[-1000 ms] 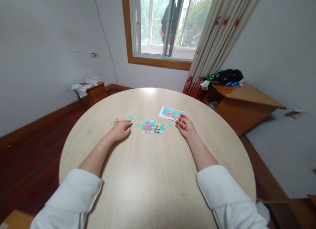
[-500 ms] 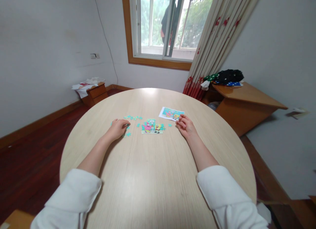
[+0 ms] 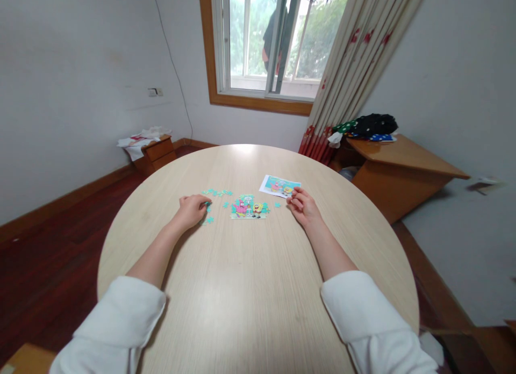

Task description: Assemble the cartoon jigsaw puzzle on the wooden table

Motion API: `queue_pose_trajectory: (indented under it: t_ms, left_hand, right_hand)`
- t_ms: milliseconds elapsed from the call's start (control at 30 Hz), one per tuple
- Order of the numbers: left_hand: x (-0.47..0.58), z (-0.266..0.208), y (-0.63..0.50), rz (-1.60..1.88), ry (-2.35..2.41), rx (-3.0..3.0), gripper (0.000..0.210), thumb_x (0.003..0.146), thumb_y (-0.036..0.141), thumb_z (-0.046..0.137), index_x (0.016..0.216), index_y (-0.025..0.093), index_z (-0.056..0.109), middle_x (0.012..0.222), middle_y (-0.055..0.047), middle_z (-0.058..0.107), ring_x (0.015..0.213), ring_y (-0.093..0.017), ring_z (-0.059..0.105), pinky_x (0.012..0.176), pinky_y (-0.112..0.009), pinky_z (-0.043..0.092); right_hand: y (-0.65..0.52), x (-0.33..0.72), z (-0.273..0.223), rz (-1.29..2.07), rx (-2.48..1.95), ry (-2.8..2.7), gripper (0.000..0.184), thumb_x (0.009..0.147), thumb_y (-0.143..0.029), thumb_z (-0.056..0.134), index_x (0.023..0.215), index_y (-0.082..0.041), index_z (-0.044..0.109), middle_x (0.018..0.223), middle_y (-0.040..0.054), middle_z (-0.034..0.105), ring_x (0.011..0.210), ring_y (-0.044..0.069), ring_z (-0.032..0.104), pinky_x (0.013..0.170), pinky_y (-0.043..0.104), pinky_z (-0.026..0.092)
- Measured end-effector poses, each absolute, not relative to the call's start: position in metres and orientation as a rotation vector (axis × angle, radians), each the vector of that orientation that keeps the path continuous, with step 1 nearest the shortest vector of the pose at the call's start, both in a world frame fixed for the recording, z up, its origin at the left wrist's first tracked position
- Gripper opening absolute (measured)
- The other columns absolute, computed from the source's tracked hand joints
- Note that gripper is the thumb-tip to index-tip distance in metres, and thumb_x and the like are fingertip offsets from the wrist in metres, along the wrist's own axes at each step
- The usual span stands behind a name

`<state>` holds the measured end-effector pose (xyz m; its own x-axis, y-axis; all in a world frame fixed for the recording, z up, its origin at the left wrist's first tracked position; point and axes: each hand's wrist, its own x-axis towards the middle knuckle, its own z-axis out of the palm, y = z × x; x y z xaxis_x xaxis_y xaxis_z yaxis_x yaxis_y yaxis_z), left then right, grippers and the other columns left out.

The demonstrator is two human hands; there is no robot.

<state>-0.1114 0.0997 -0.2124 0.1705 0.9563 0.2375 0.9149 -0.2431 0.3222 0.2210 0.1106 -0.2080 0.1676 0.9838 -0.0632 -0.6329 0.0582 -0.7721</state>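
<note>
A partly joined jigsaw puzzle (image 3: 249,208) with pink and yellow cartoon figures lies flat in front of me. Left of it, my left hand (image 3: 191,210) is closed in a pinch, and a small teal puzzle piece (image 3: 208,203) shows at its fingertips. Loose puzzle pieces (image 3: 217,193) lie beyond and beside that hand, some partly hidden by it. My right hand (image 3: 305,207) is at the near right corner of a printed reference picture (image 3: 278,185), fingers curled together. What those fingers hold, if anything, is too small to make out.
The round wooden table (image 3: 242,288) carries everything. One single puzzle piece (image 3: 278,205) lies between the puzzle and my right hand. Behind stand a small cabinet (image 3: 159,148) at left and a brown desk (image 3: 407,164) with clothes at right, near a curtain (image 3: 355,57).
My left hand has drawn back slightly to the left, and a teal puzzle piece now shows at its fingertips. My right hand and the puzzle stay as they were.
</note>
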Motion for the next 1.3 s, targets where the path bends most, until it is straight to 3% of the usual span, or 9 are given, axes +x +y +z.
queue_pose_trajectory:
  t_ms: [133, 267, 400, 533, 667, 800, 967, 1300]
  left_hand:
    - [-0.102, -0.213, 0.098, 0.656, 1.924, 2.367, 0.034, 0.087, 0.023, 0.034, 0.105, 0.02, 0.063, 0.125, -0.011, 0.059, 0.118, -0.024, 0.05, 0.096, -0.047, 0.03]
    - [-0.093, -0.214, 0.096, 0.505, 1.925, 2.452, 0.038, 0.09, 0.031, 0.031, 0.117, 0.022, 0.056, 0.14, -0.011, 0.045, 0.129, -0.028, 0.038, 0.103, -0.057, 0.017]
    - [-0.09, -0.211, 0.093, 0.391, 1.881, 2.471, 0.035, 0.091, 0.032, 0.031, 0.109, 0.023, 0.059, 0.135, -0.009, 0.051, 0.125, -0.03, 0.04, 0.101, -0.065, 0.01]
    - [-0.09, -0.205, 0.092, 0.464, 1.854, 2.509, 0.034, 0.087, 0.026, 0.033, 0.082, 0.022, 0.066, 0.103, -0.008, 0.068, 0.108, -0.026, 0.053, 0.102, -0.062, 0.011]
    - [-0.091, -0.201, 0.092, 0.481, 1.846, 2.516, 0.031, 0.082, 0.024, 0.039, 0.069, 0.02, 0.066, 0.084, -0.009, 0.07, 0.092, -0.025, 0.058, 0.098, -0.055, 0.019]
    - [-0.092, -0.202, 0.092, 0.575, 1.878, 2.395, 0.025, 0.081, 0.025, 0.043, 0.08, 0.021, 0.067, 0.092, -0.008, 0.07, 0.092, -0.024, 0.058, 0.091, -0.048, 0.025]
    - [-0.093, -0.204, 0.091, 0.667, 1.969, 2.31, 0.028, 0.085, 0.029, 0.043, 0.1, 0.021, 0.065, 0.114, -0.012, 0.062, 0.108, -0.028, 0.051, 0.087, -0.045, 0.027]
    - [-0.09, -0.208, 0.092, 0.504, 1.98, 2.295, 0.024, 0.084, 0.035, 0.047, 0.092, 0.022, 0.066, 0.114, -0.011, 0.059, 0.107, -0.031, 0.046, 0.084, -0.047, 0.029]
  right_hand:
    - [0.109, 0.219, -0.206, 1.335, -0.773, -0.567, 0.023, 0.059, 0.003, 0.052, 0.069, -0.016, 0.058, 0.053, -0.0084, 0.058, 0.028, -0.004, 0.024, 0.053, 0.012, 0.048]
    - [0.107, 0.219, -0.206, 1.33, -0.772, -0.579, 0.023, 0.058, 0.002, 0.052, 0.069, -0.017, 0.058, 0.053, -0.0085, 0.057, 0.028, -0.004, 0.024, 0.052, 0.013, 0.049]
    - [0.107, 0.219, -0.205, 1.329, -0.775, -0.585, 0.023, 0.058, 0.002, 0.052, 0.07, -0.017, 0.058, 0.052, -0.0091, 0.057, 0.029, -0.003, 0.023, 0.052, 0.013, 0.049]
    - [0.107, 0.219, -0.205, 1.334, -0.776, -0.584, 0.023, 0.058, 0.002, 0.053, 0.07, -0.017, 0.058, 0.052, -0.0088, 0.057, 0.029, -0.003, 0.023, 0.052, 0.013, 0.049]
    - [0.108, 0.22, -0.206, 1.334, -0.775, -0.599, 0.023, 0.058, 0.002, 0.054, 0.07, -0.017, 0.057, 0.053, -0.0086, 0.057, 0.029, -0.003, 0.023, 0.053, 0.014, 0.048]
    - [0.111, 0.222, -0.209, 1.327, -0.78, -0.635, 0.023, 0.059, 0.0, 0.057, 0.072, -0.019, 0.056, 0.055, -0.0101, 0.057, 0.029, -0.003, 0.024, 0.053, 0.015, 0.049]
    - [0.111, 0.221, -0.208, 1.333, -0.785, -0.614, 0.023, 0.059, 0.0, 0.057, 0.072, -0.019, 0.056, 0.052, -0.0111, 0.054, 0.029, -0.003, 0.023, 0.053, 0.015, 0.049]
    - [0.11, 0.22, -0.207, 1.342, -0.783, -0.596, 0.023, 0.059, 0.001, 0.055, 0.072, -0.018, 0.056, 0.053, -0.0102, 0.055, 0.028, -0.004, 0.024, 0.053, 0.014, 0.049]
